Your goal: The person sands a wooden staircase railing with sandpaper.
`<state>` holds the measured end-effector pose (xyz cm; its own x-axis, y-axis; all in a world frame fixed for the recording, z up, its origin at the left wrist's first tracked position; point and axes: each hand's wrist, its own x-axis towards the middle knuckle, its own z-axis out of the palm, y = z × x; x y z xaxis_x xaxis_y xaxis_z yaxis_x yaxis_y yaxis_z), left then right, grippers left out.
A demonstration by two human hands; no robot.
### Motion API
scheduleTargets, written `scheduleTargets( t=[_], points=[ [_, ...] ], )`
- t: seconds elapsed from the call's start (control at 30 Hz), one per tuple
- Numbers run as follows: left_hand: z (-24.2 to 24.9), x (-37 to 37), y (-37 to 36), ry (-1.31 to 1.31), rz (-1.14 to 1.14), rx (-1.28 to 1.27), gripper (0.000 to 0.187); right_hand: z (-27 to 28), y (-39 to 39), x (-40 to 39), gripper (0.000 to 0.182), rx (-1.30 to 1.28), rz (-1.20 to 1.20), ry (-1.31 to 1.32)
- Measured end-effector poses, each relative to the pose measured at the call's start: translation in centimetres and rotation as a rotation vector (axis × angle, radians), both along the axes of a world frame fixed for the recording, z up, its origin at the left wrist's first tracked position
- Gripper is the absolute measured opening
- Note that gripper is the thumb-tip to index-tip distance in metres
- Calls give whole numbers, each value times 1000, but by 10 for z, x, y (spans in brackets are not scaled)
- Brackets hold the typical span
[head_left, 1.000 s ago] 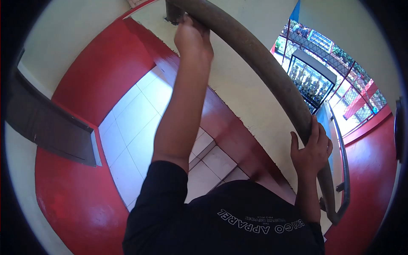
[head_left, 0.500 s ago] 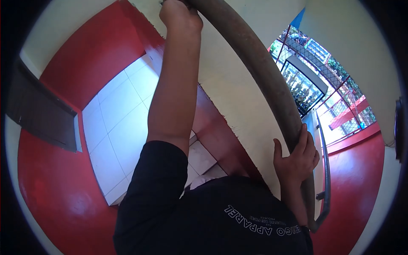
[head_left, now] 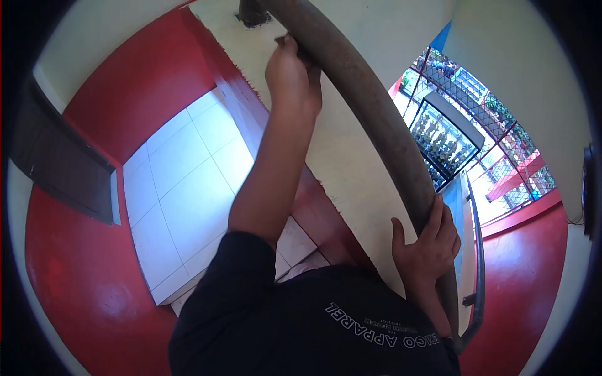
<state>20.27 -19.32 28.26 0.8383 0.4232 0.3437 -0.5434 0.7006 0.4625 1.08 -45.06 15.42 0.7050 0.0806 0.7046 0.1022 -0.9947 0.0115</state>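
A thick brown-grey handrail (head_left: 376, 103) curves from the top of the view down toward my right side. My left hand (head_left: 293, 81) is closed against the rail's left side near the upper end. From its fingers sticks the edge of a thin brown piece (head_left: 280, 40), which looks like a folded sheet; the rest is hidden. Lower down, my right hand (head_left: 429, 247) rests on the rail with its fingers stretched along it and the thumb held apart.
Behind the rail is a cream wall (head_left: 351, 163) with a metal bracket (head_left: 253, 14). White floor tiles (head_left: 182, 169) and a dark door (head_left: 69, 163) lie left. On the right are a second rail (head_left: 480, 263), a glass-fronted case (head_left: 445, 138) and a grilled window (head_left: 501, 125).
My left hand has slid down along the handrail, toward me and to the right, uncovering the bracket. My right hand stays on the rail; the view has shifted slightly.
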Motion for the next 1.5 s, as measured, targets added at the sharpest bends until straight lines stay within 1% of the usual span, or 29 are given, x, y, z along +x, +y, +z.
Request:
scheduleTargets(
  t=[0.07,0.17,0.27,0.37,0.47,0.57,0.6,0.7,0.83,0.87,0.97,1.07,1.27,1.37,1.47,1.5],
  points=[
    [-2,-18,-8,31,-19,33,40,0,1,0,83,8,7,2],
    [24,28,20,-113,265,44,37,2,-1,0,83,-5,16,2],
    [52,39,35,-58,578,276,42,1,-2,-1,83,-6,22,2],
    [38,12,8,-65,635,331,45,3,-1,0,82,0,28,-3],
    [19,34,20,-306,760,395,46,2,-1,-1,82,13,33,-9],
    [44,31,47,1,626,505,44,2,-1,-1,82,17,33,-9],
    [47,34,47,41,610,471,41,2,-1,-1,82,16,36,-8],
    [22,29,32,33,923,804,39,-2,-2,-1,82,10,19,-7],
    [29,44,50,-151,1102,1045,41,1,1,-4,83,19,6,32],
    [43,55,64,-148,1191,1047,43,2,1,-5,83,19,1,44],
    [71,65,83,-45,974,864,45,2,1,-2,83,19,7,37],
    [43,33,58,-23,944,969,46,1,0,-3,84,16,13,35],
    [50,52,69,7,1012,1012,42,3,0,-5,85,25,17,74],
    [69,70,90,-19,1216,1005,40,3,-2,-5,85,16,34,56],
    [44,59,74,-292,1202,1543,25,1,-3,-4,84,20,56,35],
    [44,54,75,-415,1191,1539,24,0,-4,-4,84,19,66,30]
  ],
)
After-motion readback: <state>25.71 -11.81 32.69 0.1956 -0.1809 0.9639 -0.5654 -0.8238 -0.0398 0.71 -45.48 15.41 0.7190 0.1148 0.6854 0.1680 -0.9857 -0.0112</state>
